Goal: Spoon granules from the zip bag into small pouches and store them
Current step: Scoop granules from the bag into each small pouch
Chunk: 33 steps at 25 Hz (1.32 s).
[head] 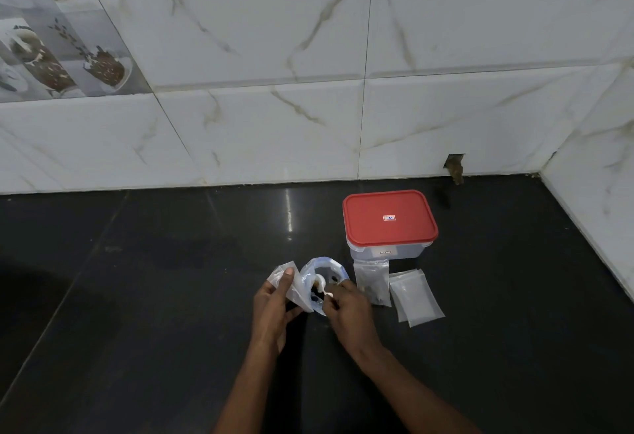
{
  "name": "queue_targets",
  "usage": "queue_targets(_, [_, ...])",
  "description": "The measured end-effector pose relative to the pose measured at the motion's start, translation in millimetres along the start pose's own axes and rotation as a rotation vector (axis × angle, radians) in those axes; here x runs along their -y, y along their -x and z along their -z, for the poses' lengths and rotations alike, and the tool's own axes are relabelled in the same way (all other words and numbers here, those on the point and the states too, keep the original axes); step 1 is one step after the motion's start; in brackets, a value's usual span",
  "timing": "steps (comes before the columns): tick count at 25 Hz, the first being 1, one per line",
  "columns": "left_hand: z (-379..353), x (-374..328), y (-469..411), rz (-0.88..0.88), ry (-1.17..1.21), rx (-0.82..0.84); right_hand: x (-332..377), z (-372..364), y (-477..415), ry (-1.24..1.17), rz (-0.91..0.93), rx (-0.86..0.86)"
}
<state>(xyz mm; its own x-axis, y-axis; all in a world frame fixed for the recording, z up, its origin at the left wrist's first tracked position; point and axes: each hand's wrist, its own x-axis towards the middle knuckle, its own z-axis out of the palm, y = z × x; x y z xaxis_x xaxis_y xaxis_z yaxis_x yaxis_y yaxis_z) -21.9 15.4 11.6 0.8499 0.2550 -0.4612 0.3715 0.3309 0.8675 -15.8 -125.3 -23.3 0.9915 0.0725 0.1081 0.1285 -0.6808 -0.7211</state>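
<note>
An open clear zip bag (324, 267) with a blue-tinted rim stands in the middle of the black counter, dark granules showing inside. My right hand (346, 310) grips a small white spoon (322, 285) whose bowl is inside the bag's mouth. My left hand (272, 306) pinches a small clear pouch (284, 274) just left of the zip bag and also touches the bag's left side. One pouch (372, 281) with dark granules lies right of the bag. A few empty clear pouches (415, 298) lie further right.
A clear plastic box with a red lid (389, 219) stands closed behind the pouches. The black counter (154, 279) meets a white marble-tiled wall (274, 131) behind and at the right. A dark hole (454, 164) sits low in the back wall.
</note>
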Motion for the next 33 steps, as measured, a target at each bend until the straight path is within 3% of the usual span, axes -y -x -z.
queue_targets(4, [1,2,0,-0.024,-0.014,0.016,-5,8,-8,-0.232,-0.257,-0.097])
queue_targets(8, [7,8,-3,-0.096,-0.082,-0.065,-2,26,-6,-0.229,-0.208,-0.106])
queue_targets(13, [-1,2,6,-0.3,-0.403,-0.107,18,64,-1,-0.373,-0.188,-0.227])
queue_targets(17, [-7,4,6,-0.385,-0.555,-0.13,38,76,-1,-0.277,0.086,-0.317])
queue_targets(21, [-9,4,13,-0.385,-0.534,-0.099,33,62,13,0.283,0.653,-0.154])
queue_targets(24, [-7,7,10,-0.382,-0.513,-0.111,23,61,18,0.324,0.767,-0.172])
queue_targets(29, [-7,8,6,-0.382,-0.472,-0.123,16,57,17,0.276,0.724,-0.215])
queue_targets(33, [-1,12,0,-0.387,-0.485,-0.116,24,59,8,-0.231,0.197,-0.282])
